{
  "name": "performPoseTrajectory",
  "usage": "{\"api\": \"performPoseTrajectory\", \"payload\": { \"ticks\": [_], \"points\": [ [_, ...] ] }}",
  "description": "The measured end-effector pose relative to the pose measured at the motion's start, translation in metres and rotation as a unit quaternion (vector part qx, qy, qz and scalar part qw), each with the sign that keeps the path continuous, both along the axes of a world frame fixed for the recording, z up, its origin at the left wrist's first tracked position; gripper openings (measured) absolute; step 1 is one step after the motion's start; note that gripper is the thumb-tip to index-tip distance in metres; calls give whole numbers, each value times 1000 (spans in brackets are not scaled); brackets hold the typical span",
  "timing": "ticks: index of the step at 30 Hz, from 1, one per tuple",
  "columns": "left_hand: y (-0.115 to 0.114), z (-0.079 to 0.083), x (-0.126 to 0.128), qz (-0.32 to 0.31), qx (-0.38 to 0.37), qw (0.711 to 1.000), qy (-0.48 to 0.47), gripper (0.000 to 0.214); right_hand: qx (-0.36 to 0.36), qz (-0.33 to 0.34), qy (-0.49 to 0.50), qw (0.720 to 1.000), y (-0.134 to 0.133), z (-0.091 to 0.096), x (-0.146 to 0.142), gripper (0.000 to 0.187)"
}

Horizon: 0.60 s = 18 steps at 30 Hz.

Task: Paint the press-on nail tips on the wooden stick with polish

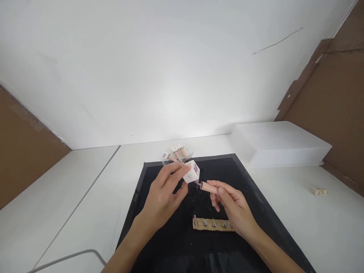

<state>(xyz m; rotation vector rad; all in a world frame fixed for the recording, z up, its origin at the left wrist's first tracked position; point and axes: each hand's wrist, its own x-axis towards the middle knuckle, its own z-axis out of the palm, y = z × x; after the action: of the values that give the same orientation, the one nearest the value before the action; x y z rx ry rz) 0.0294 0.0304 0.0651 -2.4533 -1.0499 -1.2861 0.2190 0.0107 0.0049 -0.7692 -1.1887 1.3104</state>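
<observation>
My left hand [166,193] grips a white cube-shaped nail polish bottle [192,172] with a purple picture on one face, tilted so its neck points down to the right. Between the fingers of my right hand [231,203] is a pink nail polish cap [208,187], its hollow end close to the bottle's neck. A thin brush stem seems to run between the two; its tip is hidden. Below them lies a tan strip [209,224] with several small metal stands and one mauve nail tip [195,221] at its left end. My right hand covers the strip's right end.
A clear dish [187,155] with several similar white-and-pink bottles stands behind the black mat [167,242]. At the back right is a translucent white box [284,146]. Small cream-coloured rings [318,192] lie on the right. A grey cable [71,254] curves at the lower left.
</observation>
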Motion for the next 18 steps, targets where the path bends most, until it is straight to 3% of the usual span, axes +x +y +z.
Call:
{"api": "performPoseTrajectory", "payload": {
  "ticks": [4, 10, 18],
  "points": [
    [0, 0, -2, -7, -18, 999, -35, 48, -49, 17, 70, 996, 1, 4, 0, 27],
    [-1, -5, -14, 15, -29, 999, -23, 48, -97, 31, 86, 991, -1, 10, 0, 31],
    [-9, -37, -46, 58, -42, 986, 151, 46, -107, 33, 92, 989, 0, 10, 0, 31]
  ]
}}
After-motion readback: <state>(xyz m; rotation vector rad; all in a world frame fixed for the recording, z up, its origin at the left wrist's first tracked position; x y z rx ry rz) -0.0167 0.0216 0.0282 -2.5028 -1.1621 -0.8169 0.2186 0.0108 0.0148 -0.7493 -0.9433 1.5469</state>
